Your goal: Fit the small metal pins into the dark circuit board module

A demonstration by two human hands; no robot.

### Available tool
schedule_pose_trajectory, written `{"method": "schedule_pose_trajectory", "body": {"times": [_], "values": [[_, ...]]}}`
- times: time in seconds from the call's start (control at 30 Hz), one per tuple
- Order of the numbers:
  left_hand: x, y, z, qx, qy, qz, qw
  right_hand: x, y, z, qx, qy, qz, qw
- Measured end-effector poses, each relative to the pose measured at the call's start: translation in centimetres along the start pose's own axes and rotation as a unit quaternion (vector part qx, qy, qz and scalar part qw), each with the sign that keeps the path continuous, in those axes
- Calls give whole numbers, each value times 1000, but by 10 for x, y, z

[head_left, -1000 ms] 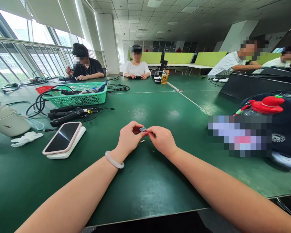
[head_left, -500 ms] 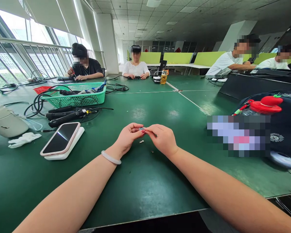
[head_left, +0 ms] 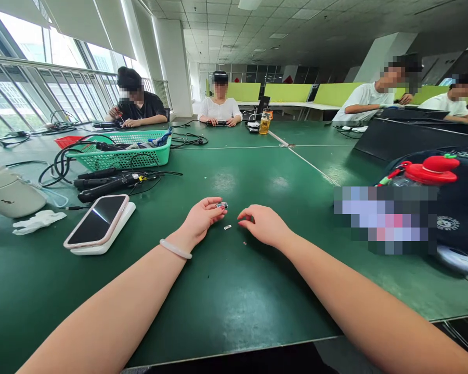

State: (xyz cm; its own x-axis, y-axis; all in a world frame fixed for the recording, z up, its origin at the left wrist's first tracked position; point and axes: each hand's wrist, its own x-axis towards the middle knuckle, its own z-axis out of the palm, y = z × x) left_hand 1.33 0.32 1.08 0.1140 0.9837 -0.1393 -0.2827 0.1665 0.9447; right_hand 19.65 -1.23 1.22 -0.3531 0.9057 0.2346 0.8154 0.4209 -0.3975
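Note:
My left hand point(head_left: 201, 218) rests on the green table point(head_left: 234, 291) and pinches a small metal part point(head_left: 221, 205) at its fingertips. My right hand point(head_left: 262, 224) lies a little to the right, fingers curled down toward the tabletop; whether it holds anything is hidden. Between the two hands a tiny silver piece point(head_left: 228, 227) lies on the table, and a smaller speck point(head_left: 245, 242) sits near my right wrist. A pale bangle point(head_left: 175, 249) circles my left wrist.
A phone on a white stand point(head_left: 99, 222) lies to the left, beside black tools with cables point(head_left: 109, 183), a green basket point(head_left: 122, 151) and a white glove point(head_left: 37, 221). A dark bag with a red-capped bottle point(head_left: 432, 171) stands right. Several people sit at the far side.
My hands were together, both pinching the small part. They have drawn apart; the part stays in my left fingers and my right hand has dropped toward the table.

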Motion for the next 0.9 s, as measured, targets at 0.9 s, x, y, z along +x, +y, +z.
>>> {"method": "schedule_pose_trajectory", "body": {"times": [0.9], "values": [[3,-6,-5,83,-20,14,996,9,0,14,58,16,-5,998]]}}
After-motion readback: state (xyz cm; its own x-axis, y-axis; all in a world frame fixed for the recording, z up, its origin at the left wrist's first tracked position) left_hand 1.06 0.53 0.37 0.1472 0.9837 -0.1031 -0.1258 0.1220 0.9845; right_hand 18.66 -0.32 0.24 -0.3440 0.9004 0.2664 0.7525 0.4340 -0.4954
